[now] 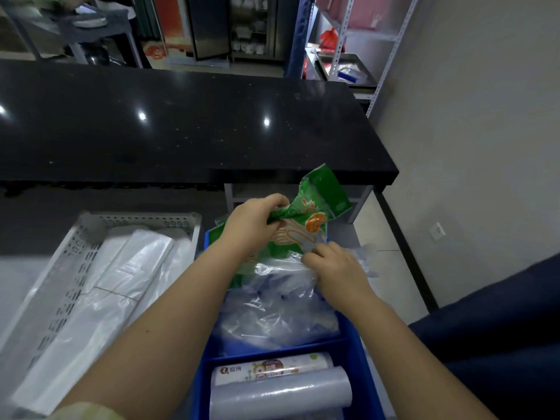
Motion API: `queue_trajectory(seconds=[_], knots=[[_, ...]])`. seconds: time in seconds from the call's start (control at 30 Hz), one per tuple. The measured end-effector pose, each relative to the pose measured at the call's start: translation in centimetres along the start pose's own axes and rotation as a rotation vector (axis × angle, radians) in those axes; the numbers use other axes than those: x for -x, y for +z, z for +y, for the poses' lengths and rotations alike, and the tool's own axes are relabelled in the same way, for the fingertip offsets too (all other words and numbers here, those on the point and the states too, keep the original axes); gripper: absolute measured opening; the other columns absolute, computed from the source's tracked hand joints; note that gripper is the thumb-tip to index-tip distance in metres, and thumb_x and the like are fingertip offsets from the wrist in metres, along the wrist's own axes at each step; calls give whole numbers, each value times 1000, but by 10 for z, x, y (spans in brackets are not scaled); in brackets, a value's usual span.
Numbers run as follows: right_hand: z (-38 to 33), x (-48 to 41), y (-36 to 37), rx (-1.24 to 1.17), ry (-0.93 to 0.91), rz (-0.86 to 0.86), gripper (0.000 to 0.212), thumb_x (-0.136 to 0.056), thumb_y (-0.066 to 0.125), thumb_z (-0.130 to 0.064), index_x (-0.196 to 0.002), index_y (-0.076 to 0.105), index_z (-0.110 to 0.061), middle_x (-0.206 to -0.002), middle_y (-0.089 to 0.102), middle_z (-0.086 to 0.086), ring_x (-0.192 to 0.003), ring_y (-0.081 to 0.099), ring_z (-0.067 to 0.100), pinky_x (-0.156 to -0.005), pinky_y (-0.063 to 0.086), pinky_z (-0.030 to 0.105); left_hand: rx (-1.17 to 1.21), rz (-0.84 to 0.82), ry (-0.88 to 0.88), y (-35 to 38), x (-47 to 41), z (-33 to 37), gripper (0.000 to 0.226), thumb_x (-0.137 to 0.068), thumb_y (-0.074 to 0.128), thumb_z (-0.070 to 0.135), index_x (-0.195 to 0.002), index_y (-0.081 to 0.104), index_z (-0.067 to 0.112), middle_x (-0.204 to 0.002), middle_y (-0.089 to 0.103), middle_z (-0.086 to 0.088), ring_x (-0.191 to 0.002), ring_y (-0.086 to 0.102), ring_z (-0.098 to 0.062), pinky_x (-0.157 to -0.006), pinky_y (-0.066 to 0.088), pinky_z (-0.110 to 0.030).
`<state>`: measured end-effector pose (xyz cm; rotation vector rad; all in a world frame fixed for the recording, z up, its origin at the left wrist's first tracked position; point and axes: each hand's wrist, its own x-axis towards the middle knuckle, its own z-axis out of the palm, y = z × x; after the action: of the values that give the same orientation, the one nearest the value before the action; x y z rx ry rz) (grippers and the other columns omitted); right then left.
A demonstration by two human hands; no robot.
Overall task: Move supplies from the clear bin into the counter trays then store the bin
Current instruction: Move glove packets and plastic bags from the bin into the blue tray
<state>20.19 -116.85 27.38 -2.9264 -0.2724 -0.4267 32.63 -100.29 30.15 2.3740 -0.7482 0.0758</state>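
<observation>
Both hands meet over the far compartment of the blue tray [272, 351]. The left hand [253, 225] grips the crumpled top of a green packet [321, 204], fingers curled round it, while the right hand [331, 265], at five o'clock from it, pinches the packet's lower edge. Loose clear bags [272, 304] fill the compartment beneath. The near compartment holds a printed roll [266, 369] and a clear roll [281, 392] touching. At nine o'clock of the blue tray, a white perforated tray [136, 219] holds flat plastic bags [121, 283]. A black tabletop [181, 131] lies at twelve o'clock.

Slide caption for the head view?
Person's left hand and right hand grip a crumpled green plastic packet over a blue divided plastic tray.
</observation>
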Motion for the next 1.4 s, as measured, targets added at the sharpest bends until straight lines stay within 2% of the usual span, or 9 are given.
queue_trajectory(seconds=[0.23,0.3,0.5,0.73,0.9,1.07,1.17,1.23,1.4], knots=[[-2,-2,0,-15,5,6,33,-45,76,10,-73,67,-5,-66,57,12,-59,53,30,-47,36,33,-29,103,126,-6,-6,-3,37,-79,74,20,-113,61,25,-93,67,-5,-87,62,-29,-71,49,-37],[-2,-1,1,-7,6,-4,32,-47,77,6,-75,68,-6,-68,58,11,-60,53,30,-48,38,34,-24,102,106,-8,-9,-4,38,-79,74,21,-113,60,27,-96,69,-5,-90,62,-28,-72,50,-38],[-1,0,4,-2,50,-42,30,-53,76,8,-76,66,-7,-72,59,9,-66,52,29,-52,38,34,-176,-129,60,8,3,-13,38,-83,69,25,-119,56,26,-109,68,-2,-99,60,-28,-79,47,-38],[-3,-2,6,-11,38,-56,31,-52,78,7,-77,66,-8,-72,60,8,-66,53,29,-52,36,31,-376,-111,92,3,8,-30,42,-86,67,29,-126,54,31,-105,65,-1,-101,55,-27,-75,40,-36],[-8,-4,4,-22,25,-64,32,-54,80,6,-81,68,-7,-76,63,10,-68,55,31,-53,39,33,-438,-291,3,-9,6,-38,43,-90,58,40,-132,47,37,-119,61,0,-108,54,-26,-83,42,-40],[-6,-3,3,-18,35,-81,34,-56,77,4,-87,68,-8,-81,63,10,-72,55,31,-57,38,34,-406,-306,29,-13,3,-39,35,-88,61,38,-122,52,41,-115,64,6,-104,56,-21,-84,40,-40],[-5,-3,4,-9,36,-94,33,-58,79,1,-87,68,-9,-85,65,9,-75,55,30,-59,39,34,-478,-372,-21,-3,-2,-36,37,-91,56,41,-127,50,41,-117,62,2,-107,54,-25,-91,35,-45],[-5,-3,4,-8,27,-96,33,-58,81,-1,-86,67,-10,-87,66,8,-75,56,28,-60,40,33,-520,-316,-15,6,-1,-36,39,-91,56,41,-129,50,36,-115,62,0,-109,52,-26,-94,32,-47],[-1,-10,8,28,12,-101,32,-59,75,4,-86,67,-12,-82,61,5,-75,53,26,-58,38,33,-451,52,35,14,10,-52,31,-80,70,32,-108,59,27,-94,65,2,-94,56,-26,-87,30,-43]])
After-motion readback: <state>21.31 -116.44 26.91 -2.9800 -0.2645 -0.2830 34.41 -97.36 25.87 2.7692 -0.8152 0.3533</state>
